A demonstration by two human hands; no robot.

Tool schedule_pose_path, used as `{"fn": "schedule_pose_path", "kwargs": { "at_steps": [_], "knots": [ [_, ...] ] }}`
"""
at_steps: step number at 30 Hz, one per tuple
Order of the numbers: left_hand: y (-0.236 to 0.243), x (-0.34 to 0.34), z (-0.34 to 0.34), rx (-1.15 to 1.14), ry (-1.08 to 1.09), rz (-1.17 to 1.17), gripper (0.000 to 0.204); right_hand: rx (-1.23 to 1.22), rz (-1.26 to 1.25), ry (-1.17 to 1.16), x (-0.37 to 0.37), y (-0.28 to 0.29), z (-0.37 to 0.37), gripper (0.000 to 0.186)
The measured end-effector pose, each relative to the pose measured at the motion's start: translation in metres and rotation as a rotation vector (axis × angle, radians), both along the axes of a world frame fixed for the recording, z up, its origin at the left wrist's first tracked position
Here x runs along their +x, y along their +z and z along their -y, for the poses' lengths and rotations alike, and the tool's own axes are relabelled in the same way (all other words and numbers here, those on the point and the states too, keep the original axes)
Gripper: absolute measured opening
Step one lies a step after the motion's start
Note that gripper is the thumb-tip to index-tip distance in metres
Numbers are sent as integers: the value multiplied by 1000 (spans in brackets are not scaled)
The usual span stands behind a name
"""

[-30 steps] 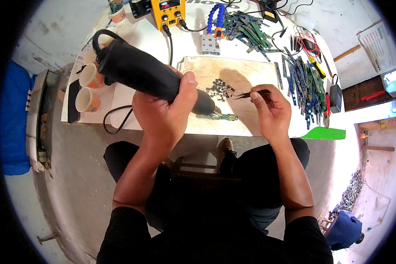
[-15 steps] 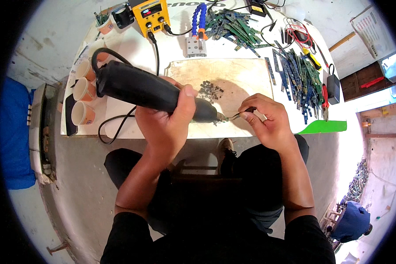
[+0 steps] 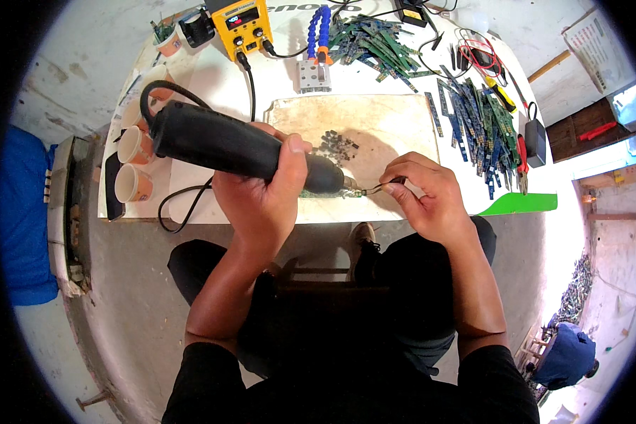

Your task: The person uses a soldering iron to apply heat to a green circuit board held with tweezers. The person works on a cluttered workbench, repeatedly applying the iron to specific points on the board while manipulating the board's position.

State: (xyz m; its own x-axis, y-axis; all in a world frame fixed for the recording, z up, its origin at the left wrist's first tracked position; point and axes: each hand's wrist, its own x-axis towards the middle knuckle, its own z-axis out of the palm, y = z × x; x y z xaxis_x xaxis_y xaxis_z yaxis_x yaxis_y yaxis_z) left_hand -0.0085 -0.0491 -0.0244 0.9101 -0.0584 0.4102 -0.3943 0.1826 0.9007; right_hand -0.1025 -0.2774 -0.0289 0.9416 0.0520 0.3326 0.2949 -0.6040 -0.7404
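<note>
My left hand (image 3: 265,191) is wrapped round the thick black handle of a hot air gun (image 3: 219,141), its nozzle tilted down to the right. Pinched in my right hand (image 3: 427,191) is a pair of tweezers (image 3: 378,188), with the tips close to the nozzle. Under the nozzle lies a narrow green circuit board strip (image 3: 332,193), mostly hidden by the gun. Just beyond the gun, a small heap of dark chips (image 3: 338,146) rests on a worn, pale board (image 3: 381,116).
A yellow soldering station (image 3: 242,28) stands at the back left, paper cups (image 3: 134,183) along the left edge. Circuit board strips (image 3: 473,124) are piled at right and back (image 3: 374,46). A metal block with blue hoses (image 3: 314,76) stands behind the board. A person (image 3: 564,355) sits at far right.
The hot air gun and my left hand have shifted slightly left, showing more of the green strip. The tweezers have moved a little left with my right hand.
</note>
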Motion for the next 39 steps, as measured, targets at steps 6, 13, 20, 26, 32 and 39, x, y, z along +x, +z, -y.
{"fn": "schedule_pose_path", "kwargs": {
  "at_steps": [6, 13, 20, 26, 32, 39],
  "knots": [
    [-6, 3, -3, -5, -18, 22, 5, -18, 18, 12, 0, 0, -2, 13],
    [-2, 2, -2, -2, -9, 33, 7, -53, 30, 25, 0, 0, -3, 13],
    [1, 4, -8, 51, -13, 64, 7, -57, 24, 7, 0, -1, -4, 12],
    [-4, 4, -8, 79, 7, 90, 9, -81, 30, 27, 1, 1, -4, 12],
    [-9, 5, -5, 83, 32, 91, 13, -55, 44, 18, 1, -1, -5, 11],
    [-6, 4, -6, 134, 41, 53, 13, -86, 67, 19, 1, -1, -5, 11]
  ]
}}
